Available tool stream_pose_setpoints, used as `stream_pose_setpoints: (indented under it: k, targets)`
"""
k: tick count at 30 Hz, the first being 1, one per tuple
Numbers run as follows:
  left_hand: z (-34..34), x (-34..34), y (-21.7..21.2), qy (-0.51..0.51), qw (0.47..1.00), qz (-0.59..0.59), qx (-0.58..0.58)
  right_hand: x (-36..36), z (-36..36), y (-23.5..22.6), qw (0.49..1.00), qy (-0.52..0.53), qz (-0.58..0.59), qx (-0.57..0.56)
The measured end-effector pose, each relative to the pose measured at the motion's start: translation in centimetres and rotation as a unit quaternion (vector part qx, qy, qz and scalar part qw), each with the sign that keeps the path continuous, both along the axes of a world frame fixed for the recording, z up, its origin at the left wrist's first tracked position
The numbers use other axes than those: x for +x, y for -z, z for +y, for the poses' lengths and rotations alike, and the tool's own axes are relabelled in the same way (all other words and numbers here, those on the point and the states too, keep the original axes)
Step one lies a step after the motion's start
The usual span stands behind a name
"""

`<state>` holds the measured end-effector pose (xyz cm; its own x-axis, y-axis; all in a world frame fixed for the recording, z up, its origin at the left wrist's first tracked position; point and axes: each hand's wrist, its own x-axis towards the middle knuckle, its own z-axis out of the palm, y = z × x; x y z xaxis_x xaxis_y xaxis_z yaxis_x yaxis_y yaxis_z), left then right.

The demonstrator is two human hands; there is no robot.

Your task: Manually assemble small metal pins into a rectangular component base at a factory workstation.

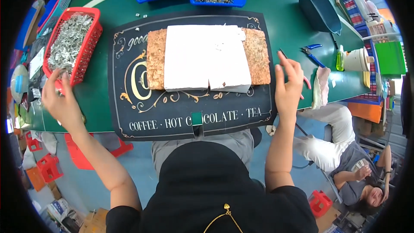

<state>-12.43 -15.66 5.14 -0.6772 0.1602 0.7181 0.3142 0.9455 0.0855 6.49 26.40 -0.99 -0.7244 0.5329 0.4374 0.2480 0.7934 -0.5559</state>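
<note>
My left hand is at the near end of a red plastic basket heaped with small silvery metal pieces. Its fingers are apart, tips at the basket's near corner. My right hand hovers right of a dark printed mat, thumb and fingers apart. Behind it show the pink-red handles of a hand tool, mostly hidden; a thin dark tip rises by the index fingertip. Between my hands, a white foam-like slab, notched at its near edge, lies over a brown cork-like block.
Two blue bins of small metal parts stand at the far edge. To the right are a dark green tub, blue-handled cutters, a cloth and a green bottle. Another person sits at the lower right.
</note>
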Motion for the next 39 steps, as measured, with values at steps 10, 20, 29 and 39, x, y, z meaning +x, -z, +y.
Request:
stream_pose_setpoints:
  k: [10, 20, 29, 39]
  targets:
    - [17.3, 6.3, 0.0, 0.323, 0.918, -0.211, 0.089, -0.5, 0.3, 0.4, 0.999, -0.033, -0.011, -0.007]
    - [22.1, 5.8, 2.0, 0.364, 0.894, -0.244, 0.093, 0.3, 0.5, -0.8, 0.987, -0.029, 0.006, -0.16]
    - [20.2, 9.3, 0.9, 0.401, 0.688, -0.382, 0.469, -0.1, -5.9, -3.5, 0.777, -0.224, 0.167, -0.564]
    - [17.6, 11.8, 1.8, 0.377, 0.62, -0.417, 0.547, -0.8, -10.2, -4.2, 0.796, -0.219, 0.096, -0.556]
